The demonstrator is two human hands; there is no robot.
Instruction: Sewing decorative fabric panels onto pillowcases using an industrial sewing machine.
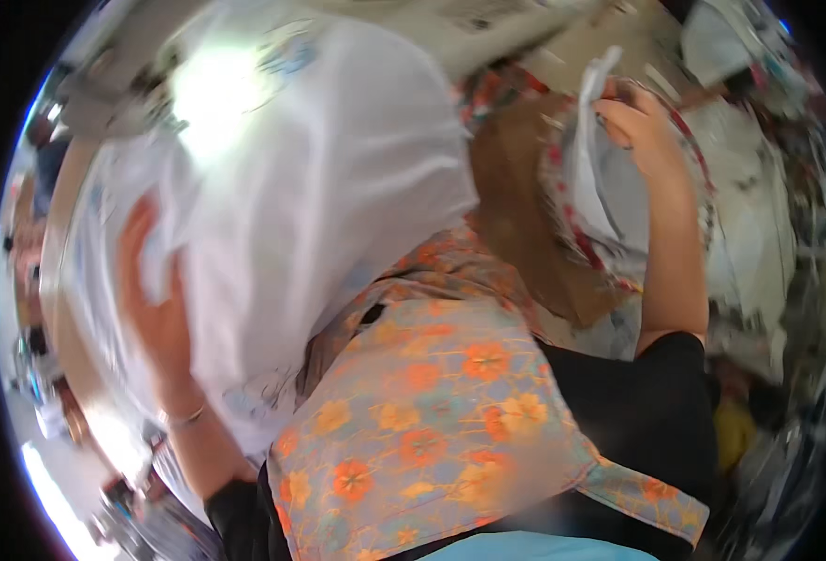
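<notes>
The view is blurred, so fine detail is hard to read. The left hand (156, 299) lies with its fingers spread wide and flat against a large white cloth (319, 187), partly tucked into its folds; whether any finger pinches the fabric I cannot tell. A thin bracelet (184, 418) sits on that wrist, just below the hand. The white cloth billows up and to the right of the left hand, filling the space between the 2 hands and glaring brightly near its top.

The right hand (639, 122) is raised, well apart from the left, its fingers closed on a narrow strip of white fabric (592, 140) that hangs down just to the left of the hand. Below and behind this hand, beside the forearm, lies a pale cloth edged with a red patterned border (576, 234); whether the strip is joined to it I cannot tell. To the left of the right hand, between it and the white cloth, a brown surface (516, 215) shows.

Below both hands, close to the body, a floral cloth (431, 411) with orange flowers on a grey-blue ground drapes across, its upper edge disappearing under the white cloth. Black sleeves (665, 393) cover the upper arms.
</notes>
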